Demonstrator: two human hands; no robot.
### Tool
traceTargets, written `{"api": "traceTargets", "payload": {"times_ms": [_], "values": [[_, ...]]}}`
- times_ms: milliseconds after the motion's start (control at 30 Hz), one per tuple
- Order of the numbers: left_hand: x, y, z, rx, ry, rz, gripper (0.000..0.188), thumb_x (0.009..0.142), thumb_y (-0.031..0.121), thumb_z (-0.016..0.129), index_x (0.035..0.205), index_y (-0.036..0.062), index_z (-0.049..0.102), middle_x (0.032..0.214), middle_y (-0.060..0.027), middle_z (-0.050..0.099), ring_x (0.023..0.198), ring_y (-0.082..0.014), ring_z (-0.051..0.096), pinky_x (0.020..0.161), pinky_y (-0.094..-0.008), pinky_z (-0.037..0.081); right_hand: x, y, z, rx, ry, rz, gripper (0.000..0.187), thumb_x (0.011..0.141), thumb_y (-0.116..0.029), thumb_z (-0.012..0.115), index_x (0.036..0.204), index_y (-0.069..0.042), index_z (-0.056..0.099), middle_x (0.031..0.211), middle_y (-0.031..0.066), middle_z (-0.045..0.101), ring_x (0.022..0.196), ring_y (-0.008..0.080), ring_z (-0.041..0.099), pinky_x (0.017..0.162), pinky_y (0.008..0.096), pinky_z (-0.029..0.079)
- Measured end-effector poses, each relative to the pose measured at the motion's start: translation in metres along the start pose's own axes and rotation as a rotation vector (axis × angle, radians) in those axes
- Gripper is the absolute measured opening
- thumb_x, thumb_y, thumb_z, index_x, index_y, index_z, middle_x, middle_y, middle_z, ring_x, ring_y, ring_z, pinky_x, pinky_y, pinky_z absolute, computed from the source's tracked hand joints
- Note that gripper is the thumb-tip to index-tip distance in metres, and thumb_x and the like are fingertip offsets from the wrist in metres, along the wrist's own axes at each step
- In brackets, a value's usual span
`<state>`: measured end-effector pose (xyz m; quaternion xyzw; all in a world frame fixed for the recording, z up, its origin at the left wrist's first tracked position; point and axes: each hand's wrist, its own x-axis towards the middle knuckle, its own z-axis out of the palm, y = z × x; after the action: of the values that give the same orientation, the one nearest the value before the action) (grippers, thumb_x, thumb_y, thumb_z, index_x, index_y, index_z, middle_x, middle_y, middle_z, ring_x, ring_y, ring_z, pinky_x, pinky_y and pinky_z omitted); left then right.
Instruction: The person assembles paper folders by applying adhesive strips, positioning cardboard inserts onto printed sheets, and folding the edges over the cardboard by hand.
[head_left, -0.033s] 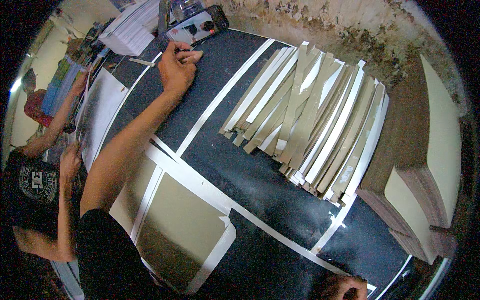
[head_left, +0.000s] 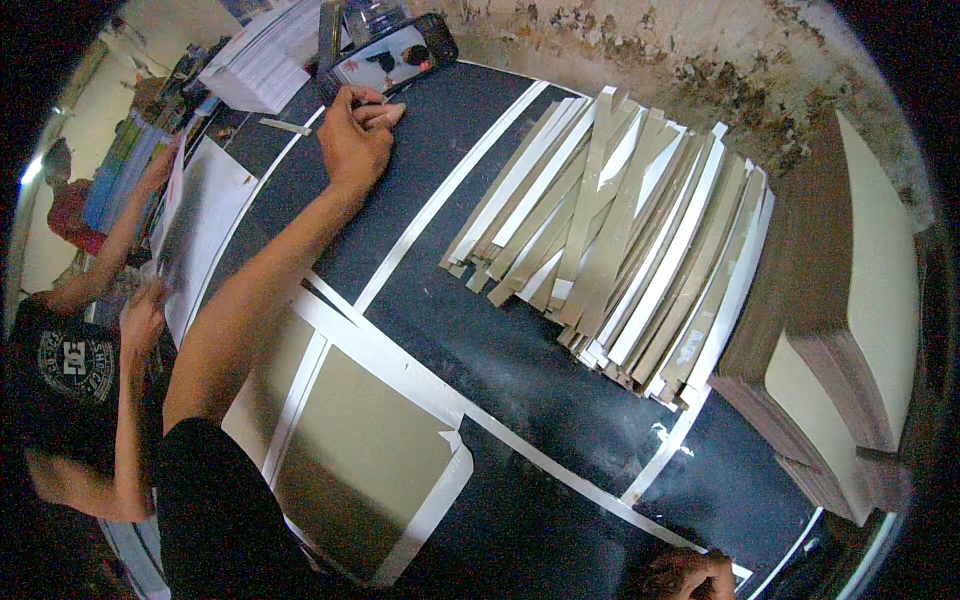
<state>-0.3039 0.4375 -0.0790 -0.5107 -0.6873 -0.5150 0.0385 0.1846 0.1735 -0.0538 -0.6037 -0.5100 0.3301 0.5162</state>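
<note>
My left hand (head_left: pixel 357 140) is at the far left of the black surface (head_left: pixel 450 320), just in front of a phone (head_left: pixel 390 58) with a lit screen. Its fingers are curled together, and I cannot see whether anything is between them. Low in the picture, at the near edge of the surface, my right hand (head_left: pixel 703 577) is curled closed, partly in shadow and cut by the rim. White strips (head_left: pixel 420 375) cross the black surface, one ending close to my right hand. Beige panels (head_left: pixel 360 440) bordered in white lie below my left forearm.
A loose heap of beige and white strips (head_left: pixel 620 230) lies toward the wall. Tall stacks of beige board (head_left: pixel 880 300) stand at the right. White paper (head_left: pixel 262 65) is piled at the far left. A co-worker's arms (head_left: pixel 135 390) are at the left, beside a large white sheet (head_left: pixel 213 195).
The picture on the phone's screen differs a little. Both my hands stay where they were.
</note>
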Motion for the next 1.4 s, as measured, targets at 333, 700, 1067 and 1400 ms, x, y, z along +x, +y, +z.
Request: {"api": "traceTargets", "payload": {"times_ms": [333, 700, 1067, 1400], "values": [[0.002, 0.020, 0.000, 0.371, 0.037, -0.074, 0.023, 0.090, 0.025, 0.075, 0.092, 0.0023, 0.070, 0.074, -0.0141, 0.072, 0.066, -0.0225, 0.069, 0.065, -0.0377, 0.051, 0.005, 0.002, 0.009, -0.176, 0.032, 0.029, 0.010, 0.092, -0.010, 0.072, 0.092, -0.001, 0.067, 0.083, 0.0096, 0.065, 0.076, 0.0145, 0.057, 0.070, 0.0301, 0.048], [-0.007, 0.006, 0.008, 0.014, 0.057, 0.243, 0.014, 0.082, -0.011, 0.053, 0.086, 0.0020, 0.053, 0.072, -0.0186, 0.061, 0.069, -0.0360, 0.065, 0.064, -0.0473, 0.051, 0.019, 0.000, 0.020, 0.074, 0.068, 0.074, 0.034, 0.073, 0.006, 0.084, 0.104, 0.002, 0.070, 0.096, 0.0150, 0.075, 0.088, 0.0201, 0.073, 0.082, 0.0296, 0.059], [-0.037, 0.026, 0.003, 0.206, 0.057, 0.138, 0.004, 0.092, 0.005, 0.062, 0.091, 0.0019, 0.064, 0.085, -0.0241, 0.070, 0.081, -0.0420, 0.071, 0.068, -0.0498, 0.053, 0.021, -0.003, 0.022, 0.133, -0.013, -0.061, 0.015, 0.097, -0.004, 0.065, 0.108, 0.004, 0.070, 0.095, 0.0165, 0.074, 0.091, 0.0230, 0.074, 0.084, 0.0326, 0.058], [-0.041, 0.037, 0.001, 0.286, -0.028, 0.169, 0.022, 0.090, 0.017, 0.072, 0.102, 0.0038, 0.059, 0.078, -0.0208, 0.067, 0.078, -0.0426, 0.068, 0.067, -0.0504, 0.052, 0.018, 0.010, 0.017, -0.117, 0.108, 0.056, 0.009, 0.089, -0.010, 0.078, 0.092, -0.002, 0.077, 0.078, 0.0054, 0.068, 0.072, 0.0119, 0.063, 0.064, 0.0273, 0.051]]}}
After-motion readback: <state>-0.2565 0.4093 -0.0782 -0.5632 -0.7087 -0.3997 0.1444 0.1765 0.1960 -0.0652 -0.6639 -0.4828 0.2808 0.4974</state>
